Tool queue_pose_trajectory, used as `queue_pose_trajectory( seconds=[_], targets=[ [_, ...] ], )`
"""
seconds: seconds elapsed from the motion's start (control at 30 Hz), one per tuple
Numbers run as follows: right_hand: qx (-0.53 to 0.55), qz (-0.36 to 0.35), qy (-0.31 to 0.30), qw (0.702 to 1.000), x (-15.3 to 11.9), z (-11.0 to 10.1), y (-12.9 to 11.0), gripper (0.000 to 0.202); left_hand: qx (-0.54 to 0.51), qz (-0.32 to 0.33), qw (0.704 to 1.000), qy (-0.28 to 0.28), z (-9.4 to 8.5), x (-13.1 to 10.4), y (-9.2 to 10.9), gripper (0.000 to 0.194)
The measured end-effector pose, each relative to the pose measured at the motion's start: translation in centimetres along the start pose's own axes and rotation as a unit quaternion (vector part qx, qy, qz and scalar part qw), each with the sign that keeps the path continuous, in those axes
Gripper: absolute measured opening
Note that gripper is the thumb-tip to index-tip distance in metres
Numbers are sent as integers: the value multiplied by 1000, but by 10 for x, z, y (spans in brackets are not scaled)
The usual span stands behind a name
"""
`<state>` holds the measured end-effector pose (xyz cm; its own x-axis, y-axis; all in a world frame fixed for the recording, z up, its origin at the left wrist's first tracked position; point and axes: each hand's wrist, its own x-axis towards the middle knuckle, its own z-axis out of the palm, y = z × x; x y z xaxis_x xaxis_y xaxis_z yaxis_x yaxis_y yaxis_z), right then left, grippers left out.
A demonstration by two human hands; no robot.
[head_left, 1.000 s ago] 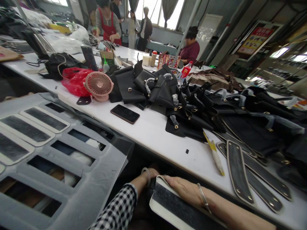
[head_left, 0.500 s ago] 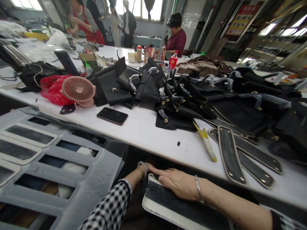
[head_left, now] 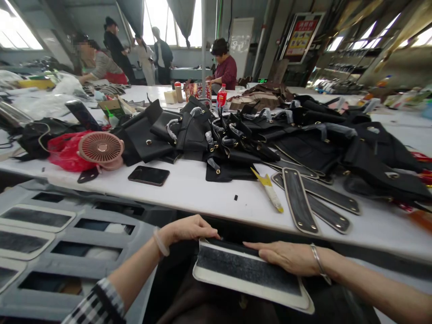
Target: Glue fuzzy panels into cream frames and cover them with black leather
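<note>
Both hands now sit higher in view than half a second ago, and the left hand (head_left: 184,229), then tucked behind the panel's end, has come up onto its far left corner. Its fingers curl and pinch that corner. The right hand (head_left: 286,257) lies flat, fingers spread and pressed on the dark face of the panel (head_left: 248,276), which rests across the lap just below the table (head_left: 202,189) edge, touching neither.

To hold it well, I judge the flat palm should keep steady pressure while the pinching fingers work only the pale border, so the piece does not skew.

Room is tight ahead: the table edge runs just beyond the fingertips. A grey rack (head_left: 67,243) flanks the left arm. On the table, a phone (head_left: 148,175), strips (head_left: 299,200) and a brush (head_left: 270,193) lie well apart from the hands.
</note>
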<state>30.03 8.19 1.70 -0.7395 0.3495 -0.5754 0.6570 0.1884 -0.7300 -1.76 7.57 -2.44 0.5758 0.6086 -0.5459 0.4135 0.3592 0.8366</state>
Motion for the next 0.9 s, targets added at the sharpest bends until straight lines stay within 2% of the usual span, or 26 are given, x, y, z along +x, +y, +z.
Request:
queue_pose_trajectory(
  seconds=[0.17,0.23,0.33,0.4,0.47,0.57,0.63,0.7,0.77,0.83,0.9],
  targets=[
    [-16,59,19,998,-17,-4,8,56,83,-6,996,11,5,3,19,43],
    [-31,57,22,998,-11,-1,4,55,111,-10,994,14,7,6,21,39],
    [-2,17,48,999,10,7,-4,55,153,-12,988,12,10,9,25,34],
    [38,-4,78,996,25,11,-8,55,185,-7,983,16,15,10,31,33],
    [93,-21,117,989,34,10,-3,53,218,12,975,46,25,10,40,37],
    [206,-28,233,950,29,15,22,66,250,80,957,125,52,4,52,38],
    [285,0,352,892,18,37,46,88,247,138,946,158,77,-1,56,24],
    [351,47,452,819,11,78,62,103,241,181,940,159,103,-6,57,11],
    [405,81,486,770,15,128,67,109,248,202,936,148,126,-6,56,7],
    [451,78,490,742,31,171,60,107,264,214,928,151,144,-2,55,7],
    [474,48,492,729,54,194,47,102,283,225,918,165,154,4,54,9]
  ],
)
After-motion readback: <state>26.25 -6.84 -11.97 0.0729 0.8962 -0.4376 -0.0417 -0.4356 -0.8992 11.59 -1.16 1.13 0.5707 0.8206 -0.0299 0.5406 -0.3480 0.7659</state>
